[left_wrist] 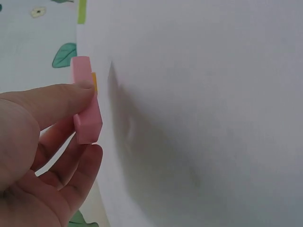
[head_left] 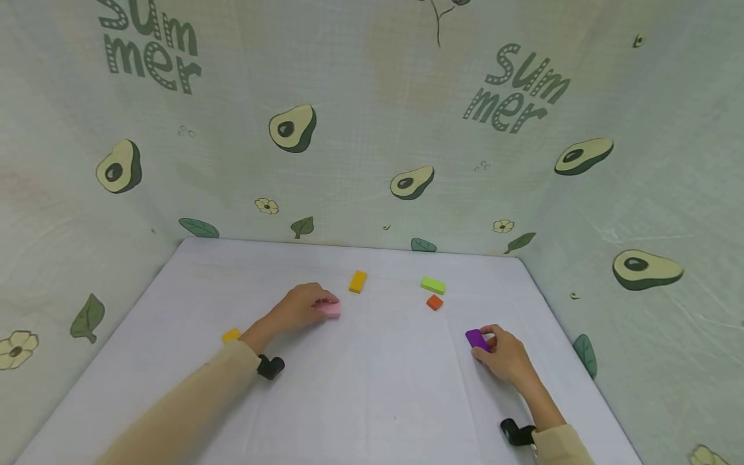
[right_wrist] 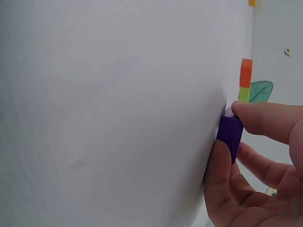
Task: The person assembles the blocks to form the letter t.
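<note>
My left hand (head_left: 302, 305) pinches a pink block (head_left: 330, 309) between thumb and fingers, left of the table's middle. In the left wrist view the pink block (left_wrist: 87, 101) shows the thumb across its face, with a shadow on the cloth beside it. Over at the right, my right hand (head_left: 507, 355) grips a purple block (head_left: 478, 340) by its ends. The right wrist view has this purple block (right_wrist: 230, 135) close to the white cloth, thumb on one end and fingers at the other; whether it touches the cloth I cannot tell.
A yellow-orange block (head_left: 358, 281) lies beyond the left hand, and another yellow block (head_left: 230, 335) beside the left forearm. A lime green block (head_left: 433, 285) and an orange-red block (head_left: 434, 302) lie near each other at the back right. Printed fabric (head_left: 349, 148) walls surround the white table (head_left: 372, 387).
</note>
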A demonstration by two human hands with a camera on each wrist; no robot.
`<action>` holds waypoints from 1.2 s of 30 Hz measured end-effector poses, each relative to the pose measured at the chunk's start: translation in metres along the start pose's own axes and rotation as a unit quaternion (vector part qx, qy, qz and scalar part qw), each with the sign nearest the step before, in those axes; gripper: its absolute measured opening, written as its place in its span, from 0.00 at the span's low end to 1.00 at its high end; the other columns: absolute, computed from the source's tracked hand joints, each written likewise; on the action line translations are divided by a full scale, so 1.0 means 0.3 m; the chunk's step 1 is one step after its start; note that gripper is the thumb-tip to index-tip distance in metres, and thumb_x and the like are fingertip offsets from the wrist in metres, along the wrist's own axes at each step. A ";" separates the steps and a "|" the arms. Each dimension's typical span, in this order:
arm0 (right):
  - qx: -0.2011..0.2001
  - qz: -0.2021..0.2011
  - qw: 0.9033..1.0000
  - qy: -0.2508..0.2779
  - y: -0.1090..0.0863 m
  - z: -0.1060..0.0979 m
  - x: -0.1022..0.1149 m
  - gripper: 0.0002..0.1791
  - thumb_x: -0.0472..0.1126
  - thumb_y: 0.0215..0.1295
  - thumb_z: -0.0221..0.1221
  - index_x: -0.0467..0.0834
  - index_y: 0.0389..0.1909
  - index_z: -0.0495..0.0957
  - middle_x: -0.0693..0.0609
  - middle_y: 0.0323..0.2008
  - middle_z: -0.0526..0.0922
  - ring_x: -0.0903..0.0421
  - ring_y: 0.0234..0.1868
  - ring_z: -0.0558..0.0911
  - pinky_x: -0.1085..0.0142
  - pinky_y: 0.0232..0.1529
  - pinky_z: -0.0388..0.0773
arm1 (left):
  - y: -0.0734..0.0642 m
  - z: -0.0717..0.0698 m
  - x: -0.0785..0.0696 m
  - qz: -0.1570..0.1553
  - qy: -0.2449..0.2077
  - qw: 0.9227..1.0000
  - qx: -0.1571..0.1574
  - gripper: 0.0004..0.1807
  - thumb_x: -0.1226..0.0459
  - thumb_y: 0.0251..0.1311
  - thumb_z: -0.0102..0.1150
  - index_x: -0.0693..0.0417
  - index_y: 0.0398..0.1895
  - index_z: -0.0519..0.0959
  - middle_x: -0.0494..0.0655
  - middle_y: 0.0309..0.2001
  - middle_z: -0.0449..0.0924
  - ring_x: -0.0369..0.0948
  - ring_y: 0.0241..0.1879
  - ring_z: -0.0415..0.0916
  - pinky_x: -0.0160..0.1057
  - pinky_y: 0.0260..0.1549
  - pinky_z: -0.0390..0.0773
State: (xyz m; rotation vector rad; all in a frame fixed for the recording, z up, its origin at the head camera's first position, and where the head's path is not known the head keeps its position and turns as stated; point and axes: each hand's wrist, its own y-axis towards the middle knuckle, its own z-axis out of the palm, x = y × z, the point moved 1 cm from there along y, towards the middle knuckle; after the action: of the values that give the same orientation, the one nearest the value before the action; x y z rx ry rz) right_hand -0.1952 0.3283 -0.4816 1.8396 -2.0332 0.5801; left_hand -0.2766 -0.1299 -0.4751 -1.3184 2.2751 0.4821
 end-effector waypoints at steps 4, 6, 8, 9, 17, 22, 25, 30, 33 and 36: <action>0.000 -0.008 1.000 0.000 0.000 0.000 -0.002 0.27 0.40 0.67 0.70 0.32 0.62 0.75 0.39 0.42 0.85 0.47 0.41 0.82 0.49 0.42 0.84 | 0.021 0.031 -0.036 0.016 0.016 1.000 0.002 0.20 0.69 0.64 0.73 0.48 0.59 0.87 0.43 0.49 0.84 0.40 0.48 0.77 0.41 0.50 0.80; -0.001 -0.010 1.000 0.000 0.000 0.000 -0.003 0.27 0.40 0.67 0.70 0.32 0.62 0.75 0.39 0.41 0.85 0.47 0.40 0.82 0.49 0.42 0.84 | 0.032 0.048 -0.050 0.021 0.018 1.000 0.003 0.20 0.69 0.64 0.74 0.48 0.59 0.87 0.43 0.50 0.84 0.40 0.48 0.77 0.41 0.51 0.80; -0.002 -0.012 1.000 -0.001 0.000 0.000 -0.005 0.27 0.39 0.67 0.70 0.32 0.62 0.75 0.40 0.41 0.85 0.47 0.40 0.82 0.49 0.42 0.84 | 0.044 0.065 -0.064 0.019 0.014 1.000 0.006 0.21 0.69 0.63 0.74 0.48 0.59 0.87 0.43 0.50 0.84 0.40 0.48 0.77 0.42 0.52 0.80; -0.002 -0.013 1.000 -0.002 0.000 0.001 -0.006 0.27 0.39 0.67 0.70 0.32 0.62 0.75 0.39 0.41 0.85 0.47 0.40 0.82 0.49 0.42 0.84 | 0.050 0.074 -0.070 0.018 0.013 1.000 0.006 0.20 0.69 0.63 0.74 0.48 0.59 0.87 0.43 0.50 0.84 0.40 0.49 0.78 0.42 0.53 0.81; -0.002 -0.019 1.000 -0.002 0.003 0.004 -0.010 0.27 0.39 0.67 0.70 0.31 0.62 0.75 0.40 0.41 0.85 0.47 0.40 0.81 0.49 0.42 0.83 | 0.083 0.121 -0.099 0.015 0.001 1.000 0.005 0.19 0.70 0.64 0.74 0.49 0.57 0.88 0.43 0.48 0.84 0.40 0.47 0.76 0.42 0.52 0.80; -0.001 -0.021 1.000 -0.002 0.002 0.003 -0.006 0.27 0.39 0.67 0.70 0.31 0.62 0.75 0.40 0.40 0.84 0.47 0.40 0.81 0.50 0.41 0.83 | 0.092 0.129 -0.115 0.011 -0.005 1.000 0.008 0.19 0.69 0.64 0.73 0.49 0.58 0.87 0.45 0.52 0.84 0.43 0.51 0.78 0.44 0.56 0.80; -0.001 -0.020 1.000 -0.003 0.003 0.002 -0.004 0.27 0.38 0.67 0.70 0.31 0.62 0.75 0.40 0.40 0.84 0.47 0.39 0.81 0.50 0.41 0.83 | 0.097 0.131 -0.126 0.008 -0.008 1.000 0.009 0.19 0.70 0.65 0.73 0.50 0.58 0.87 0.47 0.54 0.84 0.45 0.55 0.78 0.46 0.58 0.80; -0.001 -0.022 1.000 -0.007 0.004 0.003 -0.005 0.27 0.38 0.67 0.69 0.31 0.62 0.74 0.40 0.39 0.84 0.47 0.39 0.81 0.50 0.41 0.82 | 0.108 0.136 -0.136 0.003 -0.009 1.000 0.012 0.19 0.70 0.65 0.72 0.50 0.58 0.87 0.48 0.56 0.84 0.47 0.58 0.78 0.48 0.63 0.78; -0.001 -0.024 1.000 -0.009 0.004 0.003 -0.005 0.27 0.38 0.67 0.69 0.30 0.62 0.74 0.39 0.39 0.84 0.47 0.39 0.81 0.49 0.41 0.82 | 0.114 0.142 -0.140 0.002 -0.003 1.000 0.014 0.19 0.70 0.65 0.72 0.50 0.58 0.87 0.48 0.57 0.85 0.48 0.60 0.78 0.48 0.66 0.77; -0.001 -0.024 1.000 -0.011 0.004 0.003 -0.004 0.27 0.38 0.67 0.69 0.30 0.62 0.74 0.39 0.40 0.84 0.46 0.39 0.81 0.49 0.41 0.83 | 0.115 0.145 -0.144 0.000 -0.005 1.000 0.016 0.19 0.70 0.65 0.72 0.50 0.58 0.87 0.48 0.57 0.85 0.48 0.61 0.78 0.49 0.66 0.77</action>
State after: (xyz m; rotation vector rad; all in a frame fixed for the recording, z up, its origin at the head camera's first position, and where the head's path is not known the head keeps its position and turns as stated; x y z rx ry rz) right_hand -0.1961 0.3291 -0.4831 1.8964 -1.9970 0.5466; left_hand -0.2789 -0.0603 -0.4849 -1.2975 2.2667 0.4498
